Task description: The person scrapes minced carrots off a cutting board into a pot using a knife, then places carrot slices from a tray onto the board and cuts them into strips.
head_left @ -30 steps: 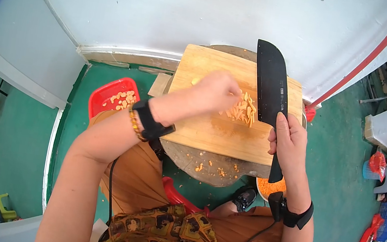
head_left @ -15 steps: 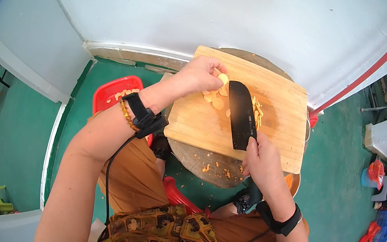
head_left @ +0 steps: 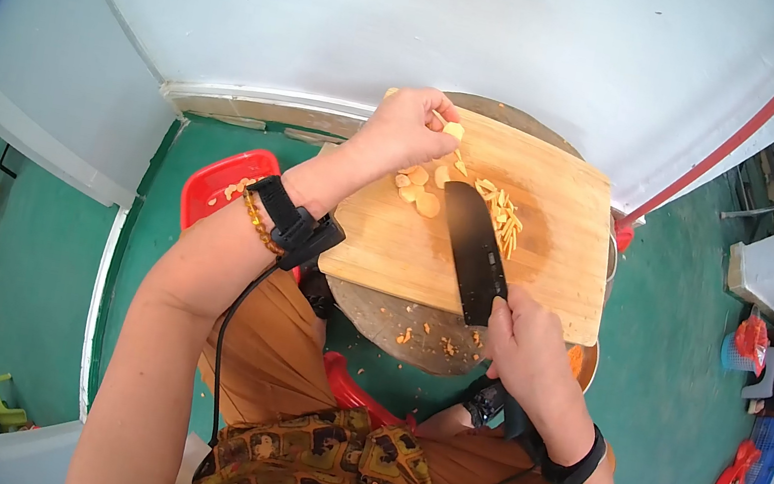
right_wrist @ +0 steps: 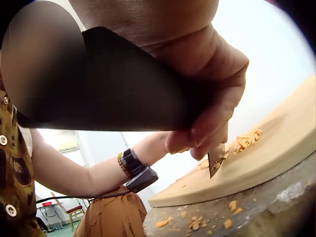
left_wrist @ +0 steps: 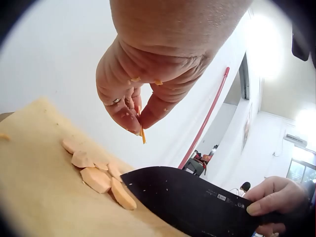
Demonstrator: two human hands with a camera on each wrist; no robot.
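Observation:
My left hand (head_left: 413,130) pinches a thin orange vegetable slice (head_left: 453,131) between thumb and fingertips, above the far left part of the wooden cutting board (head_left: 366,244). Seen edge-on in the left wrist view, the slice (left_wrist: 143,134) points down, clear of the board. Below that hand, several round orange slices (head_left: 426,205) lie loosely grouped. My right hand (head_left: 532,351) grips the handle of a black kitchen knife (head_left: 472,250), whose blade slants across the board with its tip beside those slices. Right of the blade is a pile of cut orange strips (head_left: 508,226).
The board lies on a round, crumb-strewn stump (head_left: 384,323) close to the white wall (head_left: 423,15). A red basin (head_left: 202,193) holding orange pieces stands on the left. At the right, a metal bowl (head_left: 589,370) shows partly beneath the board's edge.
My left hand has moved left from the strips to the slices and lifted one. The knife, earlier held higher at the right, has come down and left, then shifted slightly nearer to me.

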